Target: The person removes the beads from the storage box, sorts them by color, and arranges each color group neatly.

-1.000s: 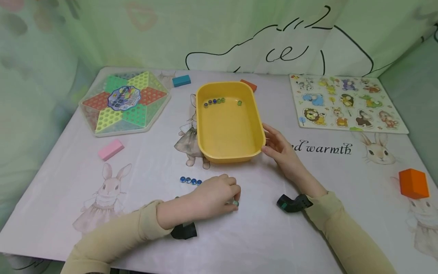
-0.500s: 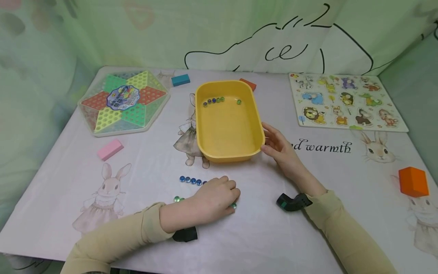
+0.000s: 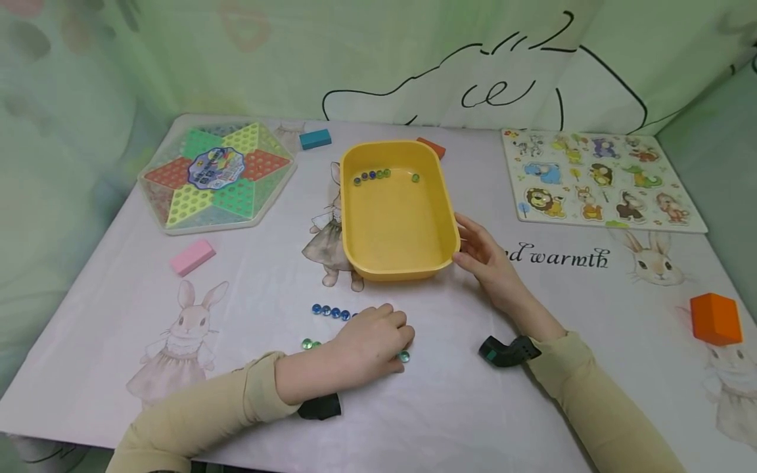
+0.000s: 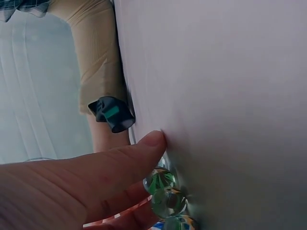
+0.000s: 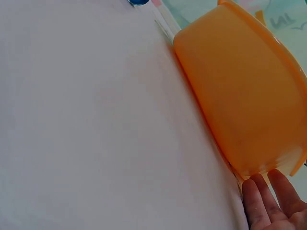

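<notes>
My left hand [image 3: 369, 345] is low over the table with its fingers bent round a green marble [image 3: 404, 356] at the right end of a green row. Two green marbles [image 3: 306, 343] show left of the hand; it hides the middle. In the left wrist view, my thumb lies beside several touching green marbles [image 4: 168, 201]. Beyond this hand runs a row of blue marbles [image 3: 336, 313], partly covered. My right hand [image 3: 481, 259] rests against the yellow tub's [image 3: 397, 273] near right corner; in the right wrist view its nearly straight fingertips touch the wall.
Several blue and green marbles [image 3: 372, 175] lie inside the tub's far end. A Chinese checkers set [image 3: 215, 177] stands at the back left, an animal puzzle board [image 3: 600, 177] at the back right. Pink [image 3: 192, 257], blue [image 3: 315, 138], red [image 3: 434, 148] and orange [image 3: 715, 318] blocks lie around.
My left hand has moved slightly down and left with the green marble, uncovering green marbles on its left and another blue one. My right hand and the tub stay put.
</notes>
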Motion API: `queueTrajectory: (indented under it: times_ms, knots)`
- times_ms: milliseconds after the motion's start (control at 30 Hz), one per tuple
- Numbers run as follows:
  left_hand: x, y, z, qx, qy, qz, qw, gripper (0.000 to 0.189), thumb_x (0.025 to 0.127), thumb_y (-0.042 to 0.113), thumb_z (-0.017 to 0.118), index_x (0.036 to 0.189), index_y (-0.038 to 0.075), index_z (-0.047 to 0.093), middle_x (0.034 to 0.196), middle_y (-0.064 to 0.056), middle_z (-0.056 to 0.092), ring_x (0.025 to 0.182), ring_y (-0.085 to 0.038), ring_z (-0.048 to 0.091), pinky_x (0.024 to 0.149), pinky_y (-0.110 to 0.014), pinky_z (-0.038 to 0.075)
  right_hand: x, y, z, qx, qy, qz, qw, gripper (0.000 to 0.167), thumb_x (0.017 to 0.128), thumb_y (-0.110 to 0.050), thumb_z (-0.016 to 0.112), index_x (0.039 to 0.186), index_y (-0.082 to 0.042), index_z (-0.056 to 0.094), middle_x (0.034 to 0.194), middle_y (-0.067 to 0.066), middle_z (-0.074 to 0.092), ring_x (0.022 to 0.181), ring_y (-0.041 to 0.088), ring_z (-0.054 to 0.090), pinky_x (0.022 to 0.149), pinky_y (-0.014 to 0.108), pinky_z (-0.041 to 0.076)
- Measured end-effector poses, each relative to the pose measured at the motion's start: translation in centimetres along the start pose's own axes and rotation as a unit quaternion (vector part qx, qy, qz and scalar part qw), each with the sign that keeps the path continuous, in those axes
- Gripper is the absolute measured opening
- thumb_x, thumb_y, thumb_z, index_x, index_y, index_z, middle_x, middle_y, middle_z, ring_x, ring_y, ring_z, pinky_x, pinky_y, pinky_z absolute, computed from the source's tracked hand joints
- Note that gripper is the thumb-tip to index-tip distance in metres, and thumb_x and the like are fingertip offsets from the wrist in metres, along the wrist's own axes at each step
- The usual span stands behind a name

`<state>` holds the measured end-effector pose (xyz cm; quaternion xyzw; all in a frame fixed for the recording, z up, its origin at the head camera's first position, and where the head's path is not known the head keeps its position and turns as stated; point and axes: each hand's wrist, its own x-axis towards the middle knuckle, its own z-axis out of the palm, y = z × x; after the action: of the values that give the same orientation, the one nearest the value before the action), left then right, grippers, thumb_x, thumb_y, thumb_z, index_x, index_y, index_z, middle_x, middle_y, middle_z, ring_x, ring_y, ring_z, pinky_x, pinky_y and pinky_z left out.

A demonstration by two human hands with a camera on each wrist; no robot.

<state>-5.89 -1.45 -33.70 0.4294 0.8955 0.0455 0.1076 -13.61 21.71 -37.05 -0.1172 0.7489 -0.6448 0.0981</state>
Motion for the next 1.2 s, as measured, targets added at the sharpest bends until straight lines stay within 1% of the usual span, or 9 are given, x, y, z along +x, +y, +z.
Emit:
queueTrajectory:
  times_ms: [433, 533, 600, 667, 733, 867, 933, 1033, 1200]
  knots:
    - [-0.1, 0.4, -0.6, -0.005, -0.010, 0.006, 0.9999, 0.033, 0.075, 0.043, 0.072, 0.096, 0.020, 0.063, 0.088, 0.006, 0.056, 0.082, -0.011, 0.049, 0.068, -0.023, 0.039, -0.1, 0.1, 0.0, 0.000, -0.002, 0.000, 1.0000, 0.059, 0.093, -0.009, 0.051, 0.146, -0.018, 0.025, 0.145, 0.019, 0.030, 0.117, 0.008, 0.045, 0.092, 0.012, 0.038]
    - [0.0, 0.4, -1.5, -0.034, -0.021, 0.008, 0.9992, 0.033, 0.076, 0.044, 0.071, 0.098, 0.020, 0.064, 0.089, 0.007, 0.057, 0.083, -0.011, 0.050, 0.070, -0.023, 0.041, -0.1, 0.1, 0.0, 0.000, -0.001, 0.001, 1.0000, 0.059, 0.094, -0.008, 0.051, 0.146, -0.018, 0.025, 0.145, 0.019, 0.030, 0.117, 0.008, 0.044, 0.092, 0.012, 0.038]
    - [0.3, 0.1, -2.6, -0.073, -0.030, 0.013, 0.9968, 0.033, 0.077, 0.044, 0.070, 0.098, 0.020, 0.065, 0.089, 0.007, 0.058, 0.082, -0.010, 0.051, 0.070, -0.022, 0.042, -0.1, 0.2, 0.0, 0.000, -0.001, 0.001, 1.0000, 0.059, 0.094, -0.008, 0.050, 0.146, -0.018, 0.026, 0.144, 0.018, 0.031, 0.117, 0.008, 0.045, 0.092, 0.012, 0.038]
    - [0.8, -0.5, -4.1, -0.128, -0.042, 0.017, 0.9907, 0.031, 0.079, 0.041, 0.070, 0.099, 0.018, 0.065, 0.088, 0.005, 0.059, 0.079, -0.009, 0.051, 0.069, -0.020, 0.042, -0.1, 0.2, 0.0, 0.001, -0.001, -0.002, 1.0000, 0.058, 0.094, -0.007, 0.050, 0.146, -0.018, 0.025, 0.143, 0.019, 0.031, 0.117, 0.009, 0.045, 0.091, 0.012, 0.039]
    - [1.6, -1.5, -5.7, -0.189, -0.042, 0.023, 0.9807, 0.029, 0.081, 0.038, 0.069, 0.099, 0.016, 0.065, 0.086, 0.005, 0.059, 0.077, -0.008, 0.051, 0.069, -0.019, 0.041, -0.1, 0.2, -0.1, 0.006, -0.002, -0.006, 1.0000, 0.058, 0.094, -0.007, 0.050, 0.146, -0.017, 0.025, 0.142, 0.019, 0.032, 0.116, 0.008, 0.045, 0.091, 0.013, 0.039]
    - [3.8, -4.2, -8.8, -0.283, -0.013, 0.003, 0.9589, 0.025, 0.085, 0.032, 0.066, 0.102, 0.013, 0.065, 0.086, 0.002, 0.059, 0.079, -0.012, 0.051, 0.071, -0.019, 0.040, -0.1, 0.2, -0.2, 0.011, -0.006, -0.006, 0.9999, 0.058, 0.094, -0.008, 0.050, 0.146, -0.017, 0.025, 0.142, 0.020, 0.031, 0.116, 0.007, 0.046, 0.091, 0.012, 0.039]
    - [5.2, -5.7, -9.9, -0.313, 0.008, -0.023, 0.9493, 0.024, 0.086, 0.030, 0.065, 0.102, 0.013, 0.064, 0.088, 0.002, 0.059, 0.082, -0.013, 0.051, 0.073, -0.020, 0.040, -0.1, 0.2, -0.2, 0.008, -0.007, 0.000, 0.9999, 0.058, 0.094, -0.009, 0.050, 0.146, -0.018, 0.024, 0.143, 0.020, 0.030, 0.115, 0.007, 0.046, 0.091, 0.012, 0.039]
    - [7.3, -7.7, -10.8, -0.328, 0.034, -0.075, 0.9410, 0.025, 0.087, 0.032, 0.063, 0.103, 0.013, 0.064, 0.094, 0.000, 0.060, 0.088, -0.014, 0.051, 0.077, -0.023, 0.042, -0.1, 0.1, -0.2, 0.007, -0.007, 0.008, 0.9999, 0.059, 0.094, -0.010, 0.050, 0.146, -0.018, 0.024, 0.144, 0.020, 0.030, 0.115, 0.008, 0.045, 0.091, 0.012, 0.039]
    - [10.5, -10.4, -10.8, -0.329, 0.067, -0.168, 0.9267, 0.027, 0.088, 0.034, 0.060, 0.105, 0.013, 0.062, 0.104, -0.001, 0.060, 0.093, -0.015, 0.050, 0.081, -0.026, 0.043, -0.1, 0.0, -0.2, -0.006, -0.001, 0.021, 0.9998, 0.059, 0.094, -0.011, 0.051, 0.146, -0.019, 0.024, 0.144, 0.019, 0.031, 0.117, 0.011, 0.044, 0.092, 0.011, 0.038]
